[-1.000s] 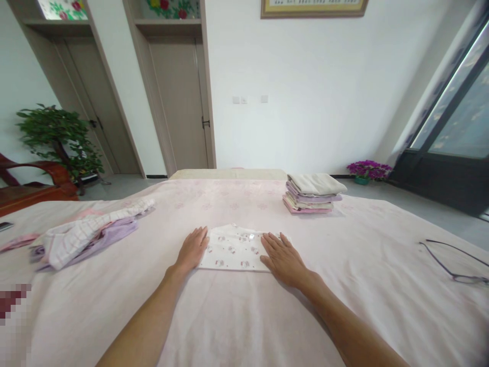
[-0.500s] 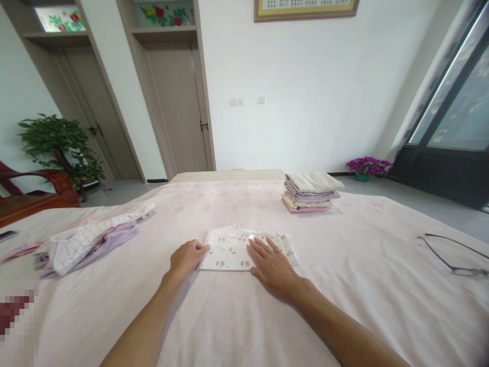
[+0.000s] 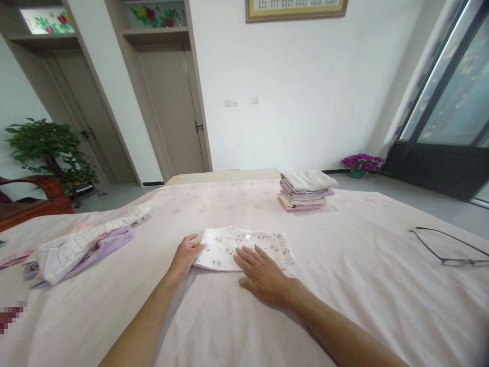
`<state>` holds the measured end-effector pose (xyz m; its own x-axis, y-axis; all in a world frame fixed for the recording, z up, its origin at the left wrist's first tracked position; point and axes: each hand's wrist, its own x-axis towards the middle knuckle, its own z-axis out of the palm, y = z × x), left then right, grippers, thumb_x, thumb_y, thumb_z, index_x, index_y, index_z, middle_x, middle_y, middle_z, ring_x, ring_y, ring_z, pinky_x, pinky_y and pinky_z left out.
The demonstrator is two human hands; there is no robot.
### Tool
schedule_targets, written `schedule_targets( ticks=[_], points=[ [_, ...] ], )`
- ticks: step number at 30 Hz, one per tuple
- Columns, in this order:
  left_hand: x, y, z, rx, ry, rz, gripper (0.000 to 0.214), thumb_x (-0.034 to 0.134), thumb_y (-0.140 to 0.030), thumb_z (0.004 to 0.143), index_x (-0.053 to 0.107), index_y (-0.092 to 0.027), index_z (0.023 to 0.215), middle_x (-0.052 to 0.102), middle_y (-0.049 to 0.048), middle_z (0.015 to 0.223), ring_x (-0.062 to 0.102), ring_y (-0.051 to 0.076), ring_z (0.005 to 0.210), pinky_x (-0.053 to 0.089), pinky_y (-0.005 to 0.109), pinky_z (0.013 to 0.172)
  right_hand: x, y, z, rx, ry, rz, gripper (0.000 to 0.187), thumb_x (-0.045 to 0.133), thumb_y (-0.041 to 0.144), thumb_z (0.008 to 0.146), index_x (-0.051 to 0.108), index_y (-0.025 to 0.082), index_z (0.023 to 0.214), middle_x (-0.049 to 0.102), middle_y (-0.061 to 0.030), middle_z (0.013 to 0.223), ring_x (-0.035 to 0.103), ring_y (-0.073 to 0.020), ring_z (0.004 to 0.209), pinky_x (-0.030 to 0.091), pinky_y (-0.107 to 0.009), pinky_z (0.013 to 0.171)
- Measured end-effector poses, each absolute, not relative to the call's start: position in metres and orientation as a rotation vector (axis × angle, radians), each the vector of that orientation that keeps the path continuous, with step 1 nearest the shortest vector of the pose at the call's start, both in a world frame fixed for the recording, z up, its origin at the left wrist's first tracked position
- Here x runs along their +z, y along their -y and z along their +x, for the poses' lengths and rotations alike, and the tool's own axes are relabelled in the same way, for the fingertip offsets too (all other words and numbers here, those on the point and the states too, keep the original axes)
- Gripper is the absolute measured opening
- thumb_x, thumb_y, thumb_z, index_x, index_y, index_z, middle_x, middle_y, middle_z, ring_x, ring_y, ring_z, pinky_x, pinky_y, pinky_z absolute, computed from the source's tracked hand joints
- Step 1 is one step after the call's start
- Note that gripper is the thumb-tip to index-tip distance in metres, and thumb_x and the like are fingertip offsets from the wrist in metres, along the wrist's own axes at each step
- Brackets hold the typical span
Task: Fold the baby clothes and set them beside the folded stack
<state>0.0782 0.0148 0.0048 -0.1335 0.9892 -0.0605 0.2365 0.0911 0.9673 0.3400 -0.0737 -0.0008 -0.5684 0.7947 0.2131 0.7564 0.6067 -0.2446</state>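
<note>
A white garment (image 3: 223,251) with a small cartoon print lies folded into a flat oblong on the bed, with a layered edge at its right end. At its left end, my left hand (image 3: 186,255) grips the edge between thumb and fingers; part of the fingers is hidden under the cloth. My right hand (image 3: 263,275) rests palm down, its fingers spread over the lower middle of the garment.
A pale pink sheet (image 3: 367,285) covers the bed. Folded clothes (image 3: 305,191) are stacked beyond my right hand. Rumpled clothes (image 3: 87,244) lie to the left, eyeglasses (image 3: 451,255) to the right. A wooden chair (image 3: 38,199) stands past the left edge.
My right hand has slid slightly down and left over the garment. The left hand has changed its hold on the left edge, its fingers now opened out more. The view has shifted a little.
</note>
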Motion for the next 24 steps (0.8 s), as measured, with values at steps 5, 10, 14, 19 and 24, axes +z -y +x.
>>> schedule_targets(
  ticks=[5, 10, 14, 19, 24],
  points=[
    [0.033, -0.010, 0.096, 1.195, -1.417, 1.313, 0.064, 0.073, -0.029, 0.077, 0.044, -0.012, 0.132, 0.071, 0.0074, 0.090, 0.068, 0.016, 0.071, 0.052, 0.025, 0.065, 0.001, 0.069, 0.343, 0.348, 2.357, -1.253, 0.047, 0.042, 0.040, 0.097, 0.049, 0.026, 0.141, 0.047, -0.0069, 0.146, 0.038, -0.0242, 0.138, 0.022, -0.045, 0.117],
    [0.052, -0.016, 0.127, 1.209, -1.364, 1.573, 0.065, 0.068, -0.033, 0.078, 0.044, -0.013, 0.135, 0.070, 0.0057, 0.088, 0.066, 0.016, 0.072, 0.050, 0.025, 0.065, 0.009, 0.057, 0.343, 0.987, 1.608, -1.191, 0.047, 0.041, 0.050, 0.095, 0.059, 0.021, 0.127, 0.062, -0.0117, 0.129, 0.061, -0.0251, 0.113, 0.047, -0.042, 0.099],
    [0.053, -0.018, 0.164, 1.127, -1.370, 1.798, 0.058, 0.064, -0.028, 0.080, 0.046, -0.016, 0.134, 0.070, 0.0044, 0.088, 0.065, 0.015, 0.071, 0.048, 0.024, 0.065, 0.020, 0.050, 0.345, 1.445, 1.103, -0.991, 0.050, 0.042, 0.055, 0.092, 0.055, 0.019, 0.123, 0.062, -0.0142, 0.125, 0.068, -0.0223, 0.094, 0.054, -0.040, 0.083],
    [0.039, -0.007, 0.209, 0.959, -1.245, 1.789, 0.057, 0.064, -0.024, 0.079, 0.047, -0.017, 0.133, 0.070, 0.0046, 0.089, 0.065, 0.014, 0.066, 0.048, 0.023, 0.061, 0.033, 0.047, 0.351, 1.492, 1.115, -1.064, 0.046, 0.047, 0.057, 0.087, 0.057, 0.020, 0.112, 0.068, -0.0082, 0.098, 0.065, -0.0172, 0.072, 0.054, -0.031, 0.063],
    [0.024, 0.009, 0.213, 1.021, -1.153, 1.595, 0.048, 0.056, -0.018, 0.081, 0.050, -0.018, 0.129, 0.068, 0.0065, 0.099, 0.068, 0.013, 0.071, 0.052, 0.023, 0.063, 0.031, 0.046, 0.355, 1.286, 1.265, -1.208, 0.037, 0.055, 0.025, 0.071, 0.062, 0.016, 0.106, 0.059, 0.0020, 0.064, 0.054, -0.0114, 0.052, 0.042, -0.020, 0.047]
  ],
)
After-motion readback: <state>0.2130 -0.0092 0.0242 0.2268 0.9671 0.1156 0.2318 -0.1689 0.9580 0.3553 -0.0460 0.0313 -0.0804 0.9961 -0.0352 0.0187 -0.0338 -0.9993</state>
